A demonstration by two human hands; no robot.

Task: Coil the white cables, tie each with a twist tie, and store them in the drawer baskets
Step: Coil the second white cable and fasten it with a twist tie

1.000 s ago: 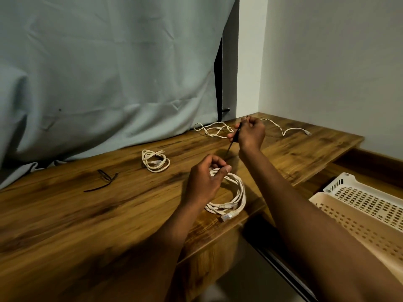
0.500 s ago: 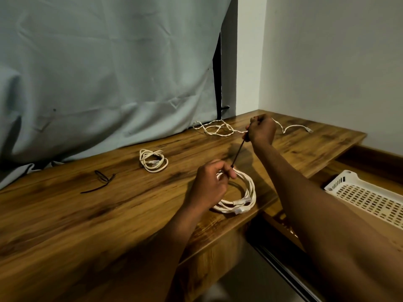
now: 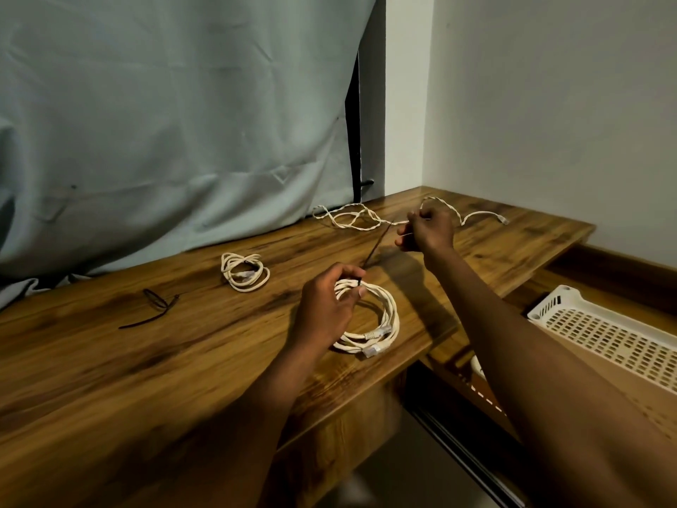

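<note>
Left hand (image 3: pixel 326 309): fingers and thumb curled round the top of the coiled white cable (image 3: pixel 373 324), pinching its loops into one bundle, probably so they cannot spring apart while the tie goes on. The coil lies flat on the wooden desk (image 3: pixel 146 379), near its front edge, both plugs at the near side.

Right hand (image 3: pixel 426 229): raised beyond the coil, fingers closed on the far end of a dark twist tie (image 3: pixel 373 247). The tie runs taut from this hand down to the pinched spot; judged to be drawn tight round the loops.

Loose white cable (image 3: pixel 351 218): uncoiled, at the back of the desk, behind the right hand; still to be coiled.

Small tied coil (image 3: pixel 244 271): left of the hands, well apart; apparently finished, not yet stored.

Spare ties (image 3: pixel 157 306): dark, farther left on the desk.

White basket (image 3: pixel 604 331): perforated, low at right below desk level, beside the right forearm; seemingly the place of storage.

Grey curtain (image 3: pixel 165 122): hangs behind the desk.
</note>
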